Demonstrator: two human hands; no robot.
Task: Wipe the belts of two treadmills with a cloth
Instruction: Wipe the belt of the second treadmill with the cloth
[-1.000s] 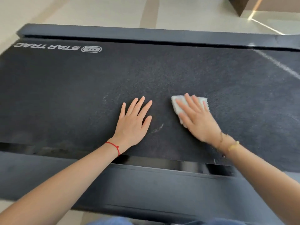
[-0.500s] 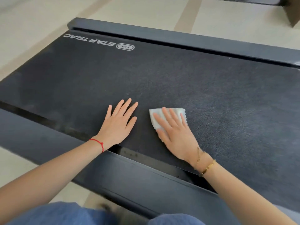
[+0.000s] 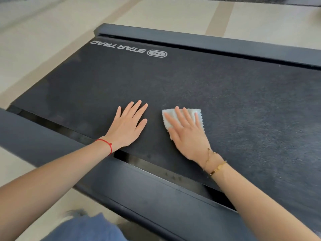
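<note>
While the right hand's fingers (image 3: 184, 117) are lying straight on the cloth (image 3: 197, 113), pressing it flat to the belt (image 3: 243, 101), the left hand (image 3: 127, 126) is resting open just beside it; unpinched, the cloth could be slipping free or bunching.

1 treadmill belt (image 3: 208, 94), dark, w/ 1 white logo print (image 3: 128, 48). 2 side rails: far rail (image 3: 208, 43), near rail (image 3: 156, 197). 1 white cloth (image 3: 192, 113). 2 hands: left hand (image 3: 127, 126), right hand (image 3: 188, 136). 1 red string bracelet (image 3: 106, 144) on left wrist; 2 gold bracelets (image 3: 214, 165) on right wrist, maybe 3, thin chains hard to separate. 2 tan floor stripes (image 3: 219, 16).
</note>
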